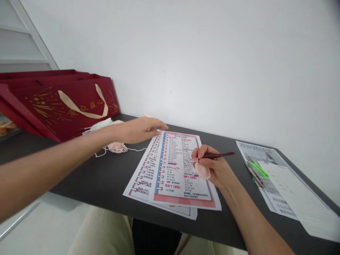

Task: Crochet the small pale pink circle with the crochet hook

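My right hand (216, 170) is closed around a crochet hook (220, 154) with a dark reddish-brown handle. A small pale pink crocheted piece (203, 171) hangs from the same fingers, with yarn by the hook's tip. My left hand (143, 129) reaches over the top left corner of the printed pattern sheets (183, 198); its fingers are stretched out, slightly blurred, and I see nothing held in them. Below my left wrist lies a loose ball of pink yarn (117, 147), from which a strand runs to the sheets.
Dark red gift bags (66, 113) with cream ribbon handles stand at the left, beside pale yarn (102, 124). On the right, a lined paper (310, 202) and printed sheet (248, 150) lie under a green-handled tool (259, 169). The dark table (101, 184) meets a white wall.
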`<state>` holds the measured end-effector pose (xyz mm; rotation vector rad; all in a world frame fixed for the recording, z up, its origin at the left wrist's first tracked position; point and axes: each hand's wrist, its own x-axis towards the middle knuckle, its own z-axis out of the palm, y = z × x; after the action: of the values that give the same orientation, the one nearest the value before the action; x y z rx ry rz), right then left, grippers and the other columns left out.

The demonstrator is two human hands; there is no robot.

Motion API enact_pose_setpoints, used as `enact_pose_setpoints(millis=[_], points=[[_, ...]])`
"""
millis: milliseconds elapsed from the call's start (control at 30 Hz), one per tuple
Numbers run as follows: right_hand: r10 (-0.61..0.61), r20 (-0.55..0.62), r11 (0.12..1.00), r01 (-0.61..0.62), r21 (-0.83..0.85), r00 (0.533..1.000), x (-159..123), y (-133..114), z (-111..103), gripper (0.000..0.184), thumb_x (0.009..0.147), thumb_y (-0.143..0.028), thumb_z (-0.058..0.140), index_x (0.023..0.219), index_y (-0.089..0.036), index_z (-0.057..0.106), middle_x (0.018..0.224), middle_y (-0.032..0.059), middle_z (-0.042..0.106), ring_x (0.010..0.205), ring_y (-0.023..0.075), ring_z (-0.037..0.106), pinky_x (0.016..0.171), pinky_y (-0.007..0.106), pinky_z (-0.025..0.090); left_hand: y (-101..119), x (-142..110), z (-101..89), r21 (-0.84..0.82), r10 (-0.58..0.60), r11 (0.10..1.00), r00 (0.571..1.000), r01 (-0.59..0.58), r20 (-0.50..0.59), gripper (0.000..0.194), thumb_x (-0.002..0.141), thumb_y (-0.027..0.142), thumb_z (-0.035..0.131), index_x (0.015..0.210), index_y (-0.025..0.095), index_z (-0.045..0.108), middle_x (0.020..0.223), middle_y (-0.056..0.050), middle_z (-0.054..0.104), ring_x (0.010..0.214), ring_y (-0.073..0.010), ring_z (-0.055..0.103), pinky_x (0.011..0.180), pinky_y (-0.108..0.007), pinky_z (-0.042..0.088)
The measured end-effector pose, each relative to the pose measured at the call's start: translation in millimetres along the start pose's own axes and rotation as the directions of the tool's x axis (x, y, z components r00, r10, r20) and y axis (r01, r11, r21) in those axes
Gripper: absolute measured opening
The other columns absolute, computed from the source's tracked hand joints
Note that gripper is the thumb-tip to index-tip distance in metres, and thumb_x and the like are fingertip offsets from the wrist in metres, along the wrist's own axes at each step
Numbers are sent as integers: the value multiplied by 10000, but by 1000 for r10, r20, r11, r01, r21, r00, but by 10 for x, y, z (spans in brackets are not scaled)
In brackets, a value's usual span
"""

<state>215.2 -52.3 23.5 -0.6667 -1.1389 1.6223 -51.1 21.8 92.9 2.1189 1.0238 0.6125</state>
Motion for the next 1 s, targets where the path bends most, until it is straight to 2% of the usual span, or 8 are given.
enact_pose_setpoints(millis=[67,167,267,433,667,767,867,1000], points=[[5,11,1000,-5,-20,1000,-11,44,62,104,648,-153,767,690,-191,679,763,2,635,628,98,550,537,211,402,132,39,427,-334,89,941,990,-48,108,371,842,377,568,1181,227,594,1112,-75,645,1017,-221,581,844,-333,431],[-6,11,999,6,-41,1000,-17,96,121,98,646,-165,777,675,-193,687,753,4,638,679,114,563,603,230,425,203,129,1048,-780,42,621,990,81,136,478,874,515,467,1243,214,515,1243,-122,557,1113,-243,534,839,-348,448],[-30,8,999,30,-34,1000,-2,123,116,101,642,-178,779,685,-200,690,768,1,630,689,121,565,601,233,428,117,187,1393,-861,-32,399,943,317,332,591,861,637,351,1140,161,566,1001,-128,637,852,-223,613,661,-315,479],[-54,-113,997,47,-65,992,33,143,72,101,646,-187,778,701,-206,695,769,-4,631,652,100,533,569,210,404,-55,90,1162,-939,-254,74,917,335,307,499,871,558,424,996,108,600,1025,-130,617,723,-150,623,330,-137,308],[6,-137,995,-20,-102,991,49,250,150,103,631,-192,782,691,-201,699,706,-9,617,624,99,509,557,218,380,219,23,856,-906,-196,-419,969,58,153,422,942,422,356,1025,58,550,1037,-168,619,981,-199,644,715,-191,558],[15,-92,995,-25,-98,996,40,258,167,104,625,-194,787,684,-199,702,712,-5,630,637,104,524,577,225,387,320,109,977,-929,-302,-345,953,-135,-27,392,920,432,389,988,79,546,1015,-161,617,972,-210,643,849,-269,531],[42,-20,995,-43,-91,999,22,235,173,104,620,-194,793,674,-194,704,722,5,641,661,113,540,611,237,400,271,183,1128,-960,-237,-64,939,-271,-250,423,898,502,397,1003,124,555,998,-123,624,933,-222,638,899,-349,489],[56,-5,997,-57,-48,998,8,210,161,105,620,-195,791,666,-199,697,746,6,640,666,115,538,609,240,403,64,149,1259,-912,23,335,970,-237,-243,450,921,534,317,1063,168,536,1019,-88,600,918,-219,617,923,-398,440]])
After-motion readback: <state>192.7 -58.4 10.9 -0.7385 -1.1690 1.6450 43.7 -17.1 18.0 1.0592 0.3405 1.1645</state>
